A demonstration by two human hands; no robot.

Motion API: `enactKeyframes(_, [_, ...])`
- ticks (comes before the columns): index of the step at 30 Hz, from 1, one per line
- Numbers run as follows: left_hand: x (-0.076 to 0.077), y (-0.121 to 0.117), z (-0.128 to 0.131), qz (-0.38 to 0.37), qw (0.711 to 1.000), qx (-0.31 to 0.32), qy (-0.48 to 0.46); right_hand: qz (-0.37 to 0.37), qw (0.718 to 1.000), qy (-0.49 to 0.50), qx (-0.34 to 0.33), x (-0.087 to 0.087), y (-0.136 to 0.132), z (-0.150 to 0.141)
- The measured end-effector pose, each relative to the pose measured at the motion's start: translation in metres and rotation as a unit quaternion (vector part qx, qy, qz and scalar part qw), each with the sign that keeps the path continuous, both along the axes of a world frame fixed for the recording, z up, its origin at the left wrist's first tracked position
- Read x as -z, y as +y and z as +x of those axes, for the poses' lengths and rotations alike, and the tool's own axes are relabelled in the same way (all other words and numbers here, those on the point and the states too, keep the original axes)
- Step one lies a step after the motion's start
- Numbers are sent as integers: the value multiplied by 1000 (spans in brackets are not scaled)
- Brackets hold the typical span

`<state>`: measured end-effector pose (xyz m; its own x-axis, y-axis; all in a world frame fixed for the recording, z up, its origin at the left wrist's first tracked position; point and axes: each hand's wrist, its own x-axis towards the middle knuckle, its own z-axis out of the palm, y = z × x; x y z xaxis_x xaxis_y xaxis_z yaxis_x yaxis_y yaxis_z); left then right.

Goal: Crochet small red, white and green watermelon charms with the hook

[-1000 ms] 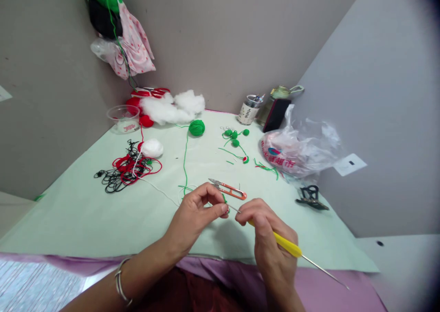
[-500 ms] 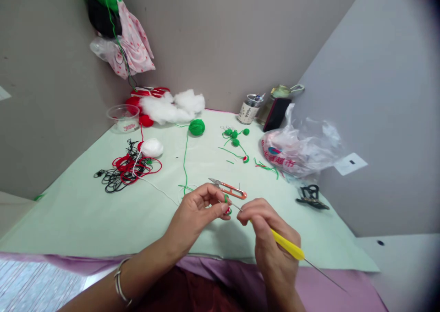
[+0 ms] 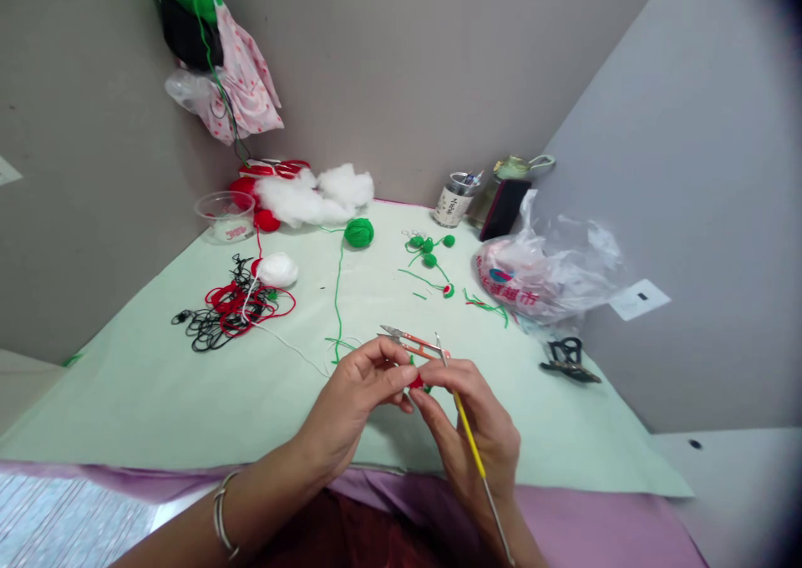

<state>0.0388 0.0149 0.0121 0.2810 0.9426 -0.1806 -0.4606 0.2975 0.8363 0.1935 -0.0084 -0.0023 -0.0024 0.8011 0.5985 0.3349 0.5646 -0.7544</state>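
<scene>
My left hand (image 3: 351, 393) pinches a small red and green crochet piece (image 3: 418, 381) between thumb and fingertips. At the piece's right side, my right hand (image 3: 479, 418) touches it with thumb and index finger. A yellow-handled crochet hook (image 3: 469, 436) also rests in my right hand, its thin end pointing away and its long metal shaft running back over the wrist. The fingers cover much of the piece. Just beyond my hands lie orange-handled thread snips (image 3: 410, 337), partly hidden by the fingers. Loose white and green yarn ends lie near my left fingers.
A green yarn ball (image 3: 359, 233), white yarn ball (image 3: 277, 270) and tangled red and black cords (image 3: 231, 305) lie on the table. White stuffing (image 3: 307, 196), small green crochet balls (image 3: 428, 251), a pen cup (image 3: 454, 202), plastic bag (image 3: 539, 271) and black claw clip (image 3: 569, 359) surround them.
My right hand has moved left to the crochet piece, and its fingers now touch it. The hook has left the piece and swung more upright. More red shows on the piece.
</scene>
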Motion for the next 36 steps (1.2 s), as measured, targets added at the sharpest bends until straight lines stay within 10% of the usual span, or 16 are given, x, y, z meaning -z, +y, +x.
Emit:
enactKeyframes(5, [0, 3, -10, 116, 983, -49, 132, -100, 991, 92, 6, 3, -3, -1])
enactKeyframes(9, [-4, 5, -19, 162, 976, 42, 140, -127, 983, 133, 2, 0, -5, 0])
enactKeyframes(20, [0, 9, -22, 134, 978, -2, 158, -145, 976, 160, -14, -7, -8, -1])
enactKeyframes(36, [2, 1, -11, -40, 994, 89, -40, -139, 981, 133, 23, -6, -7, -1])
